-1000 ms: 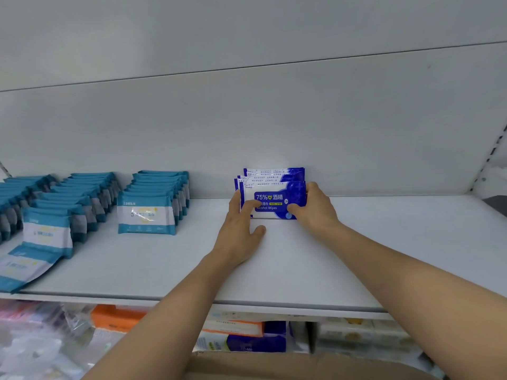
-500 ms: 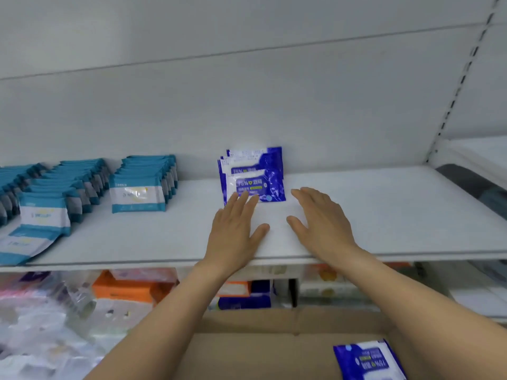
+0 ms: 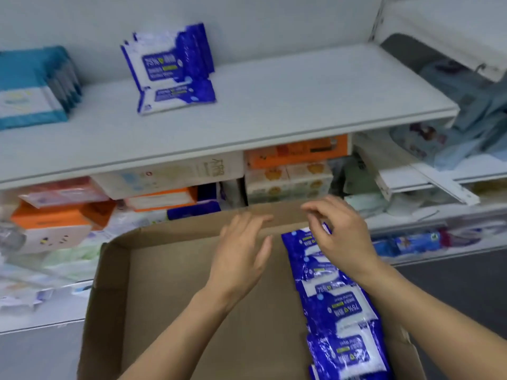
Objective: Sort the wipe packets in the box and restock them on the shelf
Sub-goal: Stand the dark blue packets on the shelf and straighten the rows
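A cardboard box (image 3: 115, 272) lies below the shelf, with a row of several blue and white wipe packets (image 3: 338, 305) along its right side. My left hand (image 3: 242, 250) hovers over the box's far wall with fingers spread and holds nothing. My right hand (image 3: 338, 234) hangs just above the top end of the packet row, fingers loosely curled and empty. On the white shelf (image 3: 274, 105) a small group of blue packets (image 3: 171, 64) leans against the back wall, and one lies flat in front of them.
Teal and white packets (image 3: 33, 86) stand in rows at the shelf's left. Below the shelf are orange and white boxes (image 3: 293, 165) and bagged goods. A grey and blue heap (image 3: 472, 105) sits beyond the shelf's right end.
Both hands have come off the shelf and down over the box. The view has dropped with them. One blue packet on the shelf has tipped flat in front of the leaning ones.
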Available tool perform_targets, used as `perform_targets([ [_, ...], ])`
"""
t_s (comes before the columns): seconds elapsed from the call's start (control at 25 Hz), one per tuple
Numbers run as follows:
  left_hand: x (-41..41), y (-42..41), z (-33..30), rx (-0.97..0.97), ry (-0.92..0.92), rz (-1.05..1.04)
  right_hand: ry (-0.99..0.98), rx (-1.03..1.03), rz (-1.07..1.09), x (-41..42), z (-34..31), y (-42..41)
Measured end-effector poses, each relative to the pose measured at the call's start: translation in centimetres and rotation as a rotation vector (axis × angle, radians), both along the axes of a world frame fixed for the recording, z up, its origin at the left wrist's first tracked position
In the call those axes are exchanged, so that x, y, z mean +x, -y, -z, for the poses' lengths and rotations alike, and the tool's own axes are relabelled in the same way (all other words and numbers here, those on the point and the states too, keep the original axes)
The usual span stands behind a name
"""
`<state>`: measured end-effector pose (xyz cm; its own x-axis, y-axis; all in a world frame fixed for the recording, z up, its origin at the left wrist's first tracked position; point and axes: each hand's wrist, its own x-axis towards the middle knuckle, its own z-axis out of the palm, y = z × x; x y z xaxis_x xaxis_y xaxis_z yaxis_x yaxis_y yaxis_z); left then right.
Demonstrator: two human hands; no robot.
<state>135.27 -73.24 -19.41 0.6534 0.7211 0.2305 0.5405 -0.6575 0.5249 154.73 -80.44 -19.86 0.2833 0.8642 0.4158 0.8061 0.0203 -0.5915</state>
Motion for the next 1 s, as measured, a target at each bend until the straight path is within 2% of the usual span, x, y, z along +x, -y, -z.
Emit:
perform_targets([
  [0.12, 2.8, 1.0, 6.7, -0.513, 0.03, -0.156, -0.201, -0.467, 0.149, 3.6, 7.5, 1.8],
  [0.2, 5.2, 1.5, 10.2, -0.751, 0.036, -0.299, -0.258, -0.74, 0.203, 5.3, 11.1, 2.8],
  [0.28, 7.1, 1.7, 12.7, -0.92, 0.03, -0.399, -0.299, -0.899, 0.166, 6.0, 12.9, 3.2],
  [0.36, 9.0, 1.3, 14.2, -1.04, 0.102, -0.512, -0.338, -0.942, 0.128, 6.4, 13.7, 2.8],
  [0.44, 10.7, 0.0, 15.3, -1.074, 0.18, -0.643, -0.369, -0.938, 0.167, 6.7, 14.6, 1.8],
  [0.52, 12.5, -1.3, 16.3, -1.095, 0.211, -0.716, -0.317, -0.954, 0.199, 7.1, 15.3, 1.0],
  [0.68, 14.6, -3.1, 18.2, -0.967, 0.009, -0.733, 0.011, -1.017, 0.093, 6.4, 16.4, 0.7],
  [0.84, 14.3, -3.3, 19.0, -1.069, -0.007, -0.691, 0.221, -0.965, -0.064, 5.9, 17.1, 0.3],
  [1.0, 11.8, -2.8, 17.4, -1.126, 0.307, -0.717, 0.186, -1.011, -0.218, 6.1, 16.3, -0.8],
])
